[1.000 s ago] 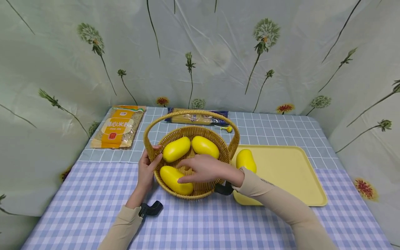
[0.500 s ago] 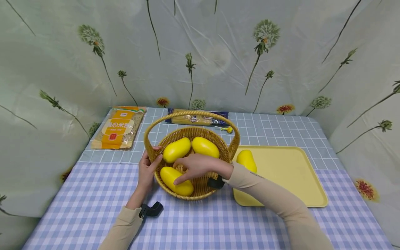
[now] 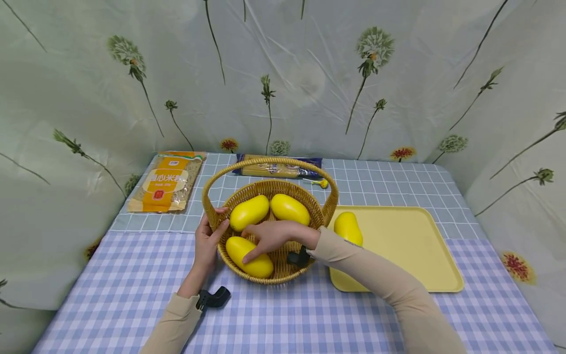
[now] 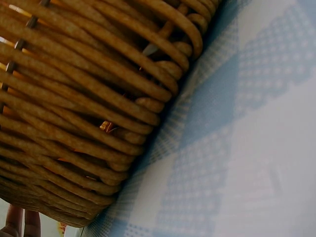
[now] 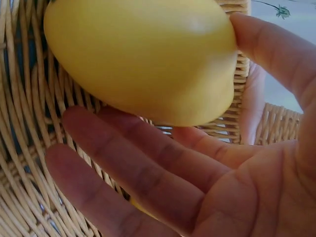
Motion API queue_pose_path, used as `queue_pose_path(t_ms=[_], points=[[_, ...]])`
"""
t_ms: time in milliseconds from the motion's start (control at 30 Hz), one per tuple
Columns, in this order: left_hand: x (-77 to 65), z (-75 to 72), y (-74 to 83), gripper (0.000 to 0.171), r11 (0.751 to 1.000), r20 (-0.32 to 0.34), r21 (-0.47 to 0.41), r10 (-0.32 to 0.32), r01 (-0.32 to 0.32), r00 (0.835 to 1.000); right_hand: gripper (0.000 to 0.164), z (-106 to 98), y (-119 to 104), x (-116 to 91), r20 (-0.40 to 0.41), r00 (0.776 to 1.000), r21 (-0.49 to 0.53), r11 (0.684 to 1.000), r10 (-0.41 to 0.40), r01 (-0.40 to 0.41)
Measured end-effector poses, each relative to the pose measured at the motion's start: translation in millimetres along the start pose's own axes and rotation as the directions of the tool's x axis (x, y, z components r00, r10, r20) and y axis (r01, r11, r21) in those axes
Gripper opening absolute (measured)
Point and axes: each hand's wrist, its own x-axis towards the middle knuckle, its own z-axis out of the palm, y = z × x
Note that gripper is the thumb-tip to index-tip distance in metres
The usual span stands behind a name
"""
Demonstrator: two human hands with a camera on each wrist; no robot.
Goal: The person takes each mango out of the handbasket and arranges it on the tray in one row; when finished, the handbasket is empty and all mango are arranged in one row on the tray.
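Note:
In the head view a woven basket (image 3: 283, 280) with an arched handle stands mid-table. My left hand (image 3: 210, 246) grips its left side by the handle base, thumb at the rim; the left wrist view shows mostly the woven wall (image 4: 74, 98). Inside lie three yellow mangoes: one at back left (image 3: 249, 213), one at back right (image 3: 290, 209) and one at front left (image 3: 236, 250). My right hand (image 3: 276, 235) reaches into the basket and holds the front-left mango between thumb and fingers. In the right wrist view, the thumb (image 5: 276, 49) touches this mango (image 5: 148, 59), with fingers along its other side.
Right of the basket, a yellow tray (image 3: 407, 246) bears another mango (image 3: 348, 228). Behind the basket lie a noodle packet (image 3: 276, 169) and a small yellow flower-like item (image 3: 323, 183). An orange-labelled food bag (image 3: 165, 182) lies at back left. Patterned curtains (image 3: 305, 83) surround the table.
My right hand has moved left and its wrist inward over the basket, the thumb coming further round the front-left mango. My left hand, the basket and the mangoes keep their places.

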Motion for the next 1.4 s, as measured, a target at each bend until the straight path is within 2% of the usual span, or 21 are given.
queue_pose_path(t_ms=[300,500,733,1000,1400], points=[[-0.3,0.8,1.3,0.025,1.000,0.004,-0.002,0.003,-0.003,1.000,0.068,2,2,3,0.026,1.000,0.124,0.992,0.014,-0.017],[-1.0,0.4,2.7,0.026,1.000,-0.008,0.007,-0.021,0.021,1.000,0.067,3,2,3,0.035,0.999,0.197,0.980,0.010,-0.017],[-1.4,1.1,3.2,0.031,0.999,-0.014,0.002,-0.045,0.045,0.999,0.061,3,1,2,0.033,0.999,0.214,0.977,0.010,-0.017],[-1.2,0.8,1.3,0.031,0.999,-0.013,0.001,-0.039,0.039,0.999,0.063,4,0,0,0.023,1.000,0.221,0.975,0.014,-0.019],[-0.7,1.9,2.7,0.028,1.000,-0.015,0.001,-0.023,0.023,1.000,0.062,-3,8,-12,0.039,0.998,0.261,0.964,-0.054,0.042]])
